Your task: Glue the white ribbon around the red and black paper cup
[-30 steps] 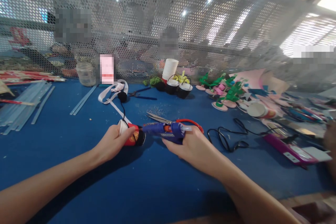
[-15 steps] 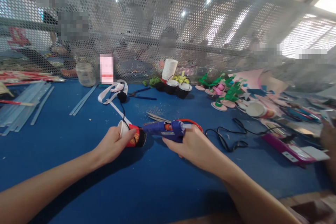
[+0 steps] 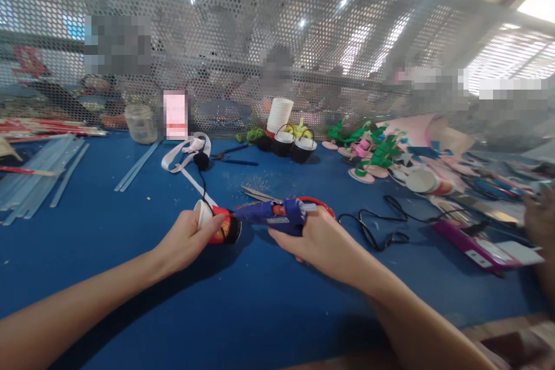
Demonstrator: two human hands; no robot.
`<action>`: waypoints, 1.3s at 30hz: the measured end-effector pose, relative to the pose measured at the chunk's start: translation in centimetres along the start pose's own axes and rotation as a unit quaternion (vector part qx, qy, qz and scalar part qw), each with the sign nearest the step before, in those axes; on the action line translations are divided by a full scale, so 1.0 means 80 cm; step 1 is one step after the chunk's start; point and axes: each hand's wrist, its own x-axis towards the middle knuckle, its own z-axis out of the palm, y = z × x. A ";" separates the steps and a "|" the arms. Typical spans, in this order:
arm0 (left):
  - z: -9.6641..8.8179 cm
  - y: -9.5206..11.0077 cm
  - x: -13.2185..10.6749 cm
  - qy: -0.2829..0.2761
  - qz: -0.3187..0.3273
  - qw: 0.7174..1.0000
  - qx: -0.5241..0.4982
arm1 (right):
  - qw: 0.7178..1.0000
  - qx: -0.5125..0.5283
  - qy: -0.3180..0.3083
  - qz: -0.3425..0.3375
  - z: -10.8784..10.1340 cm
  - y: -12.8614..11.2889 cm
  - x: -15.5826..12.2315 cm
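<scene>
My left hand (image 3: 184, 237) grips a red and white paper cup (image 3: 220, 230) lying on its side, with black yarn wound round its base end. From the cup, the yarn runs up to a small black yarn ball (image 3: 201, 160). In my right hand (image 3: 318, 240) is a blue glue gun (image 3: 273, 212), a clear glue stick poking out of its back. The gun's nozzle points left at the cup, at or very near the yarn-wrapped part. Behind the gun lie scissors (image 3: 318, 203) with red handles, partly hidden. A white ribbon (image 3: 193, 181) trails behind the cup.
Glue sticks (image 3: 39, 176) lie at left, near a glass jar (image 3: 141, 124) and a phone (image 3: 176, 114). Pliers (image 3: 236, 156), black-wrapped cups (image 3: 303, 149) and stacked white cups (image 3: 280, 114) stand farther back. Green paper plants (image 3: 384, 150), a black cord (image 3: 368, 225) and a purple box (image 3: 468, 245) are right. Another person's hand (image 3: 540, 219) shows.
My hands, the cup and the glue gun hold almost the same position. At the right edge, the other person's hand has shifted slightly.
</scene>
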 end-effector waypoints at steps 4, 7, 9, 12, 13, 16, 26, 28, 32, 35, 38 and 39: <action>0.000 0.002 0.000 0.004 -0.008 1.000 0.005 | 1.000 0.014 0.006 -0.021 0.000 -0.001 0.001; -0.001 0.004 0.000 0.004 -0.007 1.000 -0.007 | 1.000 0.001 0.009 -0.022 0.001 0.000 0.000; -0.001 0.005 0.000 0.001 -0.004 1.000 -0.020 | 1.000 -0.005 0.004 -0.015 0.000 0.000 -0.002; -0.001 0.005 0.000 0.004 -0.003 1.000 -0.027 | 1.000 0.002 0.003 -0.019 0.000 0.001 -0.002; -0.001 0.005 0.000 0.008 -0.004 1.000 -0.027 | 1.000 0.004 0.005 -0.023 0.000 0.001 -0.002; -0.001 0.006 0.000 0.014 -0.003 1.000 -0.024 | 0.999 0.011 0.008 -0.033 0.001 0.002 0.000; -0.001 0.007 0.002 0.005 -0.006 0.999 -0.031 | 1.000 -0.012 0.005 -0.028 -0.001 0.001 -0.006; -0.001 0.007 0.002 0.007 -0.008 0.999 -0.030 | 0.999 -0.017 0.003 -0.041 -0.002 0.000 -0.007; -0.002 0.007 0.002 0.014 -0.010 0.999 -0.034 | 0.998 -0.020 0.009 -0.053 -0.001 0.002 -0.007; -0.002 0.006 0.003 0.015 -0.016 0.999 -0.032 | 0.998 -0.022 0.007 -0.054 0.001 0.004 -0.008; -0.002 0.006 0.004 0.013 -0.016 0.999 -0.026 | 0.998 -0.022 0.001 -0.056 0.000 0.004 -0.009; -0.002 0.006 0.004 0.013 -0.015 0.999 -0.025 | 0.998 -0.021 -0.001 -0.056 0.000 0.004 -0.009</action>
